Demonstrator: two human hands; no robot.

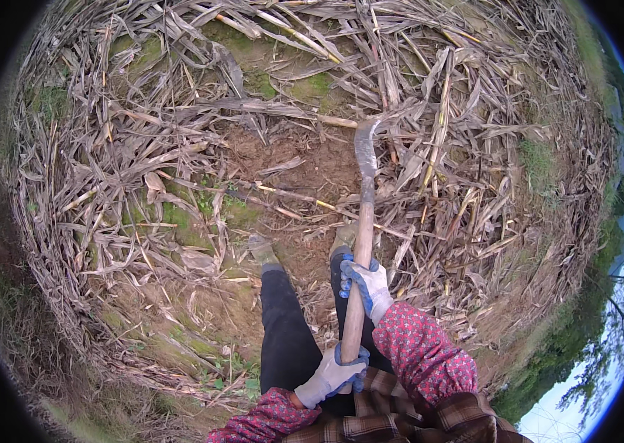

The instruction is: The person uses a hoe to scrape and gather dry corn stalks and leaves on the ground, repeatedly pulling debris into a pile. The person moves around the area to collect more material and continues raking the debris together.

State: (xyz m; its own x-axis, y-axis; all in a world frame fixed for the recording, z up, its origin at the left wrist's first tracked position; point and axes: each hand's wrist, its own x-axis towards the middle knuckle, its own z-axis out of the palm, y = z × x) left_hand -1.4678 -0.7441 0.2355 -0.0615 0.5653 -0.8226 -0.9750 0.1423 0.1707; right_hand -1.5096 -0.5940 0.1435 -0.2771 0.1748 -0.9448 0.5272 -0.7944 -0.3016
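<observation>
A billhook (365, 221) with a long wooden handle and a curved metal blade (366, 149) points away from me, its hooked tip bent to the right. My left hand (337, 370), in a white and blue coated work glove, is closed around the butt end of the handle near my lap. Further up the same handle, my right hand (366, 283) grips it in a matching glove. The blade appears over dry stalks and bare soil; whether it touches them I cannot tell. Red patterned sleeves (420, 349) cover both forearms.
Dry corn stalks and leaves (140, 138) lie thick around me. A patch of reddish soil (301, 155) shows ahead of my feet. My two shoes (262, 248) stand apart. Small green weeds (229, 207) grow at the left. Trees (572, 343) and sky edge the right.
</observation>
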